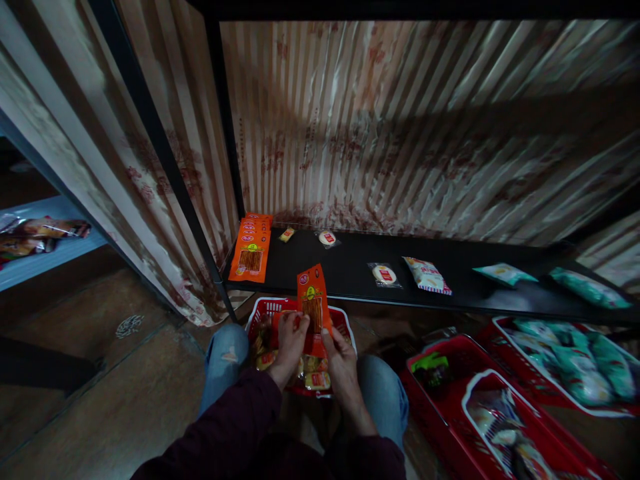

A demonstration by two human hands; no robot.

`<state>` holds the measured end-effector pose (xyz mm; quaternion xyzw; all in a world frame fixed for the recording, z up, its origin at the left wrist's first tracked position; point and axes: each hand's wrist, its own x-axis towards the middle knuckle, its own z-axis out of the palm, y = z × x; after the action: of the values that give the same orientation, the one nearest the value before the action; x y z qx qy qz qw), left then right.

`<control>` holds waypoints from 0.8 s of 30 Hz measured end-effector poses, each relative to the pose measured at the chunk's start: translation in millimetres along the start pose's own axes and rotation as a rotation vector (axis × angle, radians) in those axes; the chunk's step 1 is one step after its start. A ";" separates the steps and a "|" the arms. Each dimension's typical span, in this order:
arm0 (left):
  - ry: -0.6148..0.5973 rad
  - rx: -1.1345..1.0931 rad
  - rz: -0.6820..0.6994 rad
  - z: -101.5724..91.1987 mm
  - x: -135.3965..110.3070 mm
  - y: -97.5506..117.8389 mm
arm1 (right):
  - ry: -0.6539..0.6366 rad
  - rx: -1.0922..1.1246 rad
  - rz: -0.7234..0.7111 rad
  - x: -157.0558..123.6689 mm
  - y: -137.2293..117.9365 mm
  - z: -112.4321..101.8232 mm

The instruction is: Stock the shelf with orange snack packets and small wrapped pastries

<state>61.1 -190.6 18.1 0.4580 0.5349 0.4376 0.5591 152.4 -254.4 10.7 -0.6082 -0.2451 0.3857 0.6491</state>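
You have the flat orange plastic-film packet with a yellow-green label and brown strips printed on its face (pixel 314 303) in both hands, raised above the red plastic basket with a white rim (pixel 274 307) between your knees. Your left hand (pixel 290 343) pinches its lower left side and your right hand (pixel 343 360) grasps its lower right side, with the thumb near the edge; whether any fingers support the back, I cannot tell. The packet leans slightly, its printed face toward you, so a light, even pinch on both sides should keep it flat and stop the film from creasing or twisting. Because your hold is low, the free upper end is likely to flop; a little tension between your hands should steady it. Mind the front edge of the long black shelf (pixel 345 267), as the packet's top overlaps it from this view and I cannot tell whether they touch. Keep your knuckles clear of the small clear-wrapped yellow pieces (pixel 317 381) in the basket, and your sleeves off the overlapping row of matching orange packets (pixel 250 257) at the shelf's left end.
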 end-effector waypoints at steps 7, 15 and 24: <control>-0.189 -0.319 -0.218 -4.8 -14.8 10.7 | -0.043 -0.267 -0.196 -8.9 -12.8 9.8; -0.253 -0.490 -0.238 -3.2 -11.5 3.3 | -0.050 -0.705 -0.487 -13.9 6.3 15.0; -0.123 -0.641 -0.388 -8.6 -2.7 5.7 | -0.093 -0.731 -0.592 -16.6 8.2 16.5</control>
<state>52.4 -191.7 24.1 0.1756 0.4131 0.4404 0.7775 128.1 -258.0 7.5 -0.6829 -0.5564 0.0991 0.4629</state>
